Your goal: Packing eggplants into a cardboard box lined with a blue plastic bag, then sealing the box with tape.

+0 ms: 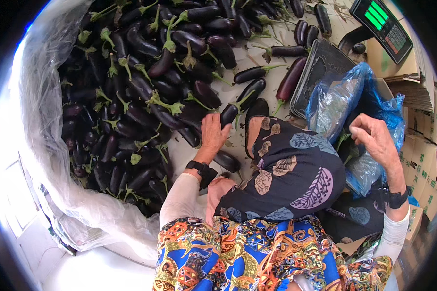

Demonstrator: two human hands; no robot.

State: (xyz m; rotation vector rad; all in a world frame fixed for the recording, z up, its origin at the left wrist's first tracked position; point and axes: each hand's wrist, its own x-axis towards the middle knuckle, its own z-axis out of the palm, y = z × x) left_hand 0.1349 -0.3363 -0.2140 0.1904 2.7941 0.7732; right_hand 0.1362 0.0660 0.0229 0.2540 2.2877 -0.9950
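My left hand (pixel 213 134) lies at the edge of a large heap of dark purple eggplants (pixel 142 87), its thumb and fingers around the near end of one eggplant (pixel 228 114). Another eggplant (pixel 227 161) lies on the pale floor just below that hand. My right hand (pixel 373 136) is raised over a carton lined with a blue plastic bag (pixel 335 105); its fingers are curled, and I see nothing between them. Inside the bag, partly under the right hand, are eggplants with green stems (pixel 351 152).
A black platform scale (pixel 322 69) with a lit display (pixel 380 31) stands at upper right, beside stacked cardboard (pixel 411 91). Clear plastic sheeting (pixel 40 120) borders the heap on the left. Loose eggplants (pixel 286 51) lie near the scale. My bent knee is between both hands.
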